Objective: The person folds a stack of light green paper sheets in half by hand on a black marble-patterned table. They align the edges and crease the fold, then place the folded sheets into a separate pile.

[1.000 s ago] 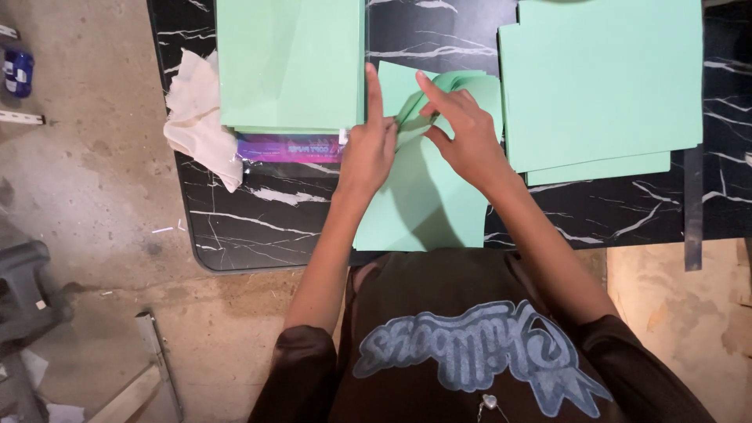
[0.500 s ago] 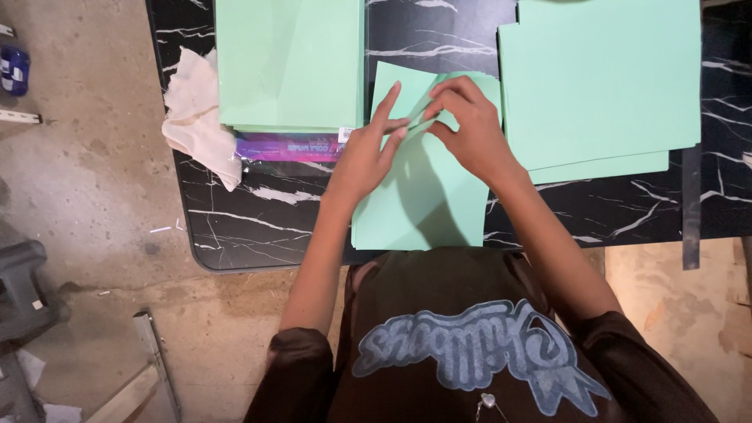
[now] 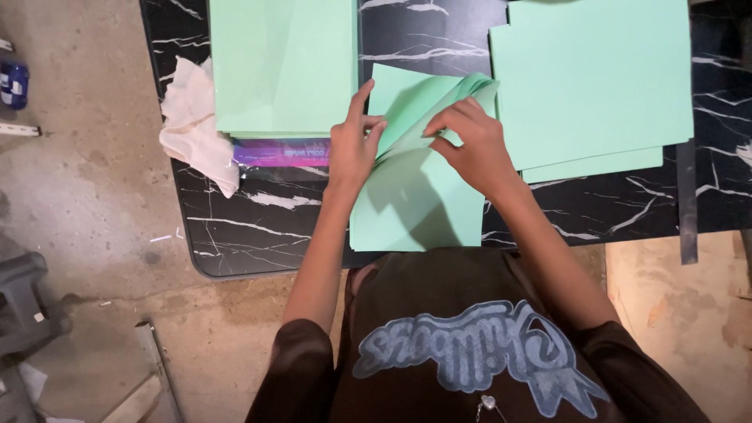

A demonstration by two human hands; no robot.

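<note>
A mint green sheet of paper (image 3: 415, 196) lies on the black marbled table (image 3: 258, 227) right in front of me, its far part folded up into a slanted flap. My left hand (image 3: 352, 149) pinches the flap's left edge with thumb and fingers. My right hand (image 3: 470, 145) grips the folded paper at the flap's right side, fingers curled over it. Both hands sit between two stacks of the same green paper.
A stack of green sheets (image 3: 282, 66) lies at the far left on a purple paper pack (image 3: 282, 151). Another green stack (image 3: 595, 82) is at the right. A crumpled cream cloth (image 3: 196, 125) hangs at the table's left edge. A grey stool (image 3: 23, 301) stands on the concrete floor.
The fold in the sheet has shifted: the far corner now stands up as a wider slanted flap. My left hand went from pressing flat to pinching the flap's edge.
</note>
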